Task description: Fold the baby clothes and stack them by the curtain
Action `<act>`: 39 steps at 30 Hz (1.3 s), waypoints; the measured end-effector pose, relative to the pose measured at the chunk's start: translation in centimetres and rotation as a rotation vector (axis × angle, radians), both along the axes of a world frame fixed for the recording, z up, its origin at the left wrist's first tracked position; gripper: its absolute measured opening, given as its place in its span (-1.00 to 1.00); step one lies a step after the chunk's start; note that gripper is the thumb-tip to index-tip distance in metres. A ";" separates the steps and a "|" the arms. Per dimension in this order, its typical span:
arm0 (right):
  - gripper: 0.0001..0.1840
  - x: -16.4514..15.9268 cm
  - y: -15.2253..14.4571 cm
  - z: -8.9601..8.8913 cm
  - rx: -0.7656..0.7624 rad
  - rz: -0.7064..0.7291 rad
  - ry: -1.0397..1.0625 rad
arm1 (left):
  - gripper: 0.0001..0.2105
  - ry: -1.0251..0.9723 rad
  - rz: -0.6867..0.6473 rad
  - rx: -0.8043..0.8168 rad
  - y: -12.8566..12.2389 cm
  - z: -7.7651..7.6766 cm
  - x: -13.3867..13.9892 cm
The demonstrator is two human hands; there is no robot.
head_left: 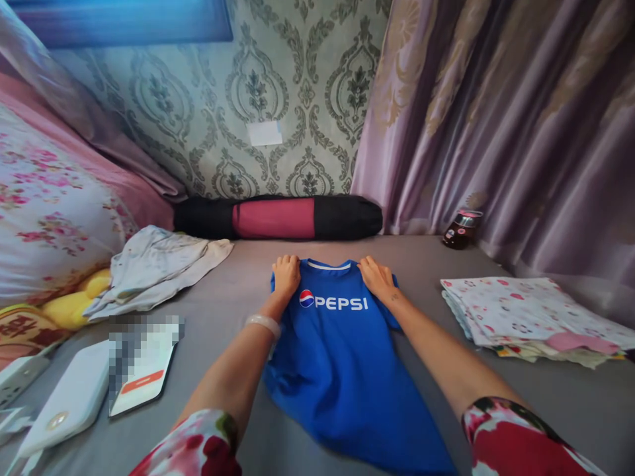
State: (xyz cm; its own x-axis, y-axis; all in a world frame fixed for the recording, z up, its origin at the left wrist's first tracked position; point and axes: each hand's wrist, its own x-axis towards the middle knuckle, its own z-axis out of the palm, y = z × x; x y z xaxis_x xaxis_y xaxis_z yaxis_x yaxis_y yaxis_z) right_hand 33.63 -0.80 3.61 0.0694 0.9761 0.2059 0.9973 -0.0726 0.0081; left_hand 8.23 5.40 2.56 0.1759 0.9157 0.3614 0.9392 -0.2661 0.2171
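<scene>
A blue T-shirt point(342, 370) with a white PEPSI print lies front side up on the grey sheet, its neckline pointing away from me. My left hand point(286, 272) grips its left shoulder beside the collar, fingers curled over the edge. At the opposite shoulder, my right hand point(376, 274) has its fingers closed on the fabric in the same way. Wrinkles run through the lower part of the shirt, and its hem slants towards the bottom right. Both sleeves are partly hidden by my hands and forearms.
Left of the shirt are a crumpled pale cloth point(159, 264), a smartphone point(149, 377) and a white power bank point(69, 396). Folded printed cloths point(520, 307) lie to the right. A black-and-red roll point(272, 218) lines the wall, with a dark jar point(461, 230) near the curtain.
</scene>
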 end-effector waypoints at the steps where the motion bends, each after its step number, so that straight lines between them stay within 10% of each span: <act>1: -0.61 0.1 0.6 -0.3 -0.014 0.006 0.002 | -0.66 0.015 -0.002 0.003 0.5 -0.1 0.0; 9: -0.63 0.3 5.2 -1.3 -0.016 -0.007 0.050 | -0.66 0.097 0.005 0.018 5.2 -0.3 0.3; 22: -0.65 1.8 8.9 -1.7 -0.155 0.097 0.254 | -0.68 -0.104 -0.014 -0.398 7.8 -1.0 0.5; 31: -0.70 0.4 7.6 -2.9 0.022 0.093 0.204 | -0.73 0.003 -0.044 -0.132 6.2 -1.6 1.2; 39: -0.56 6.1 6.9 -1.1 -0.272 -0.038 0.553 | -0.61 -0.168 0.067 -0.560 8.0 1.5 -4.1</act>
